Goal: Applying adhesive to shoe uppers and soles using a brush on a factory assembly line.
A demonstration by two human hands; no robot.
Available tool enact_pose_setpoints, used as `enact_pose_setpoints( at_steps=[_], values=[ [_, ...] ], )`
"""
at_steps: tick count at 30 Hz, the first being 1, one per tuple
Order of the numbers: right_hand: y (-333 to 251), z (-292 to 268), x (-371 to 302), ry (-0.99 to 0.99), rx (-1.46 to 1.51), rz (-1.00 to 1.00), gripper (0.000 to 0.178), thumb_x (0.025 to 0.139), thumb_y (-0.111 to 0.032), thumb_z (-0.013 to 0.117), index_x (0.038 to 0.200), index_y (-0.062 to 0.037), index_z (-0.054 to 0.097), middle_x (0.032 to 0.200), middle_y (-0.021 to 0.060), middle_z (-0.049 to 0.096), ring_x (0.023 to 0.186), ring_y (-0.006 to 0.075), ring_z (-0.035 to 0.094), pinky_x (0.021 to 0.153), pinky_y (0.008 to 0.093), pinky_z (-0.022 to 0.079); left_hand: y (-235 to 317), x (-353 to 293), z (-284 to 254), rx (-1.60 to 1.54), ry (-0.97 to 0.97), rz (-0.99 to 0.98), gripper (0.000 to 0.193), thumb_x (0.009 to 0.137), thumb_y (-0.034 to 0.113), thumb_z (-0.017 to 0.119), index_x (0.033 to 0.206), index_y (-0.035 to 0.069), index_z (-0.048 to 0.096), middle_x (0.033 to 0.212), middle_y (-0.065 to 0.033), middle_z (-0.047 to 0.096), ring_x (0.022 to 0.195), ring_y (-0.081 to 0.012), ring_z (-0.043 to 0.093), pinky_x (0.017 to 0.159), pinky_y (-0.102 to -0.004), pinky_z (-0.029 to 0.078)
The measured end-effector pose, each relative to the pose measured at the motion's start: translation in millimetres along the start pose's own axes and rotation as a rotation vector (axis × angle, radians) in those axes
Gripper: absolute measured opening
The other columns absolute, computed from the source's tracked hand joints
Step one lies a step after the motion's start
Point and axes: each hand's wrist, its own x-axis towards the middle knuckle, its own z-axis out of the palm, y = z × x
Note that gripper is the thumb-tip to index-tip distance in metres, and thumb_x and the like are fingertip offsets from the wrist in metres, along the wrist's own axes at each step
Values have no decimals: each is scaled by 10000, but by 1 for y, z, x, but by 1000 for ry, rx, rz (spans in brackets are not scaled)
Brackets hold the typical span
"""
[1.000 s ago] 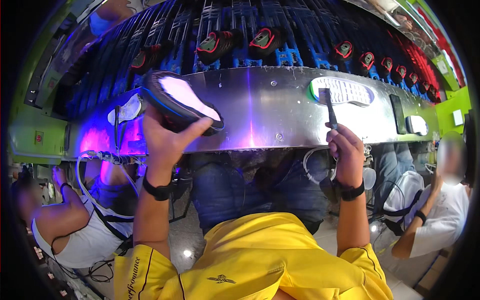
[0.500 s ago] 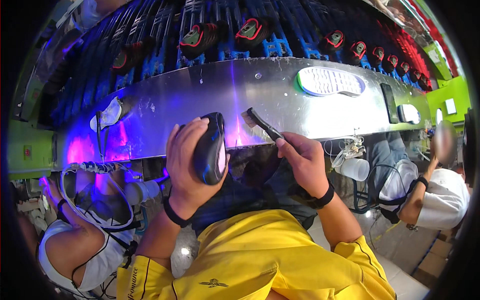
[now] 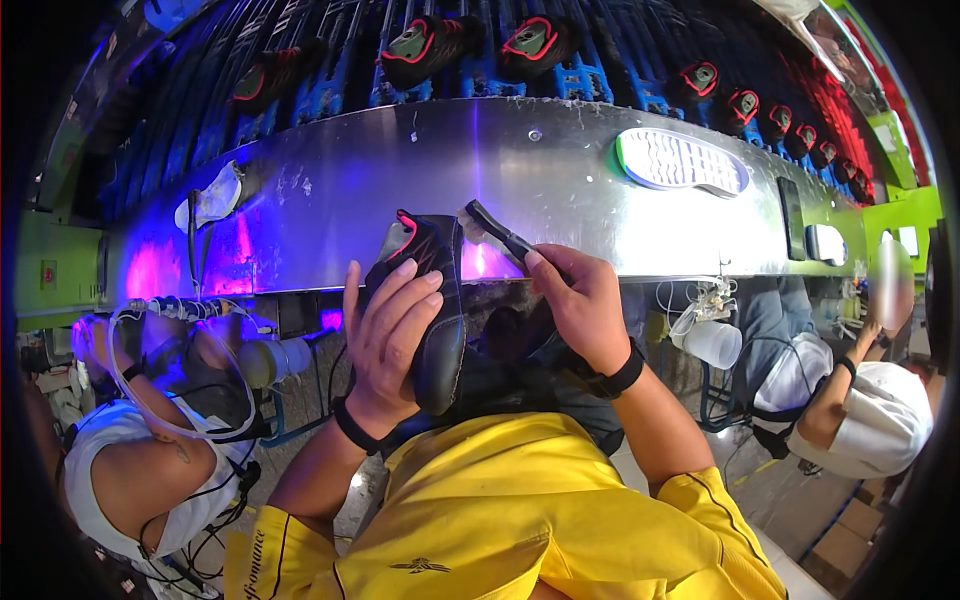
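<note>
My left hand grips a black shoe upper, its fingers spread across the side. The red-edged collar is at the far end and the rounded, stitched end points toward me. My right hand is closed around a black-handled brush, thumb along the handle. The pale bristles are right beside the far edge of the shoe upper; whether they touch it I cannot tell. Both hands are at the near edge of a metal ledge.
Beyond the ledge, several black shoes with red collars sit on a blue-slatted conveyor. On the ledge lie a white sole, a dark flat bar and a white strapped item. Co-workers sit left and right.
My left hand has turned the shoe upper, so its side and red collar show instead of the pale underside. The brush has come left, close to it. The whole view has shifted slightly.
</note>
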Motion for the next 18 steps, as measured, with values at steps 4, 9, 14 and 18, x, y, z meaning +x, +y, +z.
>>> enact_pose_setpoints(
  at_steps=[4,9,14,18],
  values=[
    [-5,-1,-1,0,-41,-2,270,1004,-235,726,1066,20,789,699,180,668,573,256,594,605,373,490,-2,-5,1,0,-2,14,345,1018,260,659,1316,101,592,1344,-110,710,1317,-334,656,1235,-705,289],
    [-7,-5,-5,-42,-37,13,257,1007,-216,725,1055,29,788,674,152,636,593,177,577,600,355,477,-5,-8,3,-18,7,12,358,1026,281,647,1327,100,582,1355,-115,704,1325,-335,646,1237,-710,281],
    [-5,-4,-17,-75,68,43,237,1026,-173,711,1087,45,780,677,50,627,651,81,541,596,305,453,-8,-11,4,-19,13,14,371,1028,284,641,1342,101,568,1361,-122,699,1333,-340,638,1243,-706,271],
    [5,-3,-29,-141,248,78,230,1037,-156,700,1127,41,779,726,-9,642,685,58,542,614,265,441,-3,-5,-5,32,-73,15,571,879,146,824,1337,93,487,1333,-150,667,1313,-380,629,1220,-696,335]
  ],
)
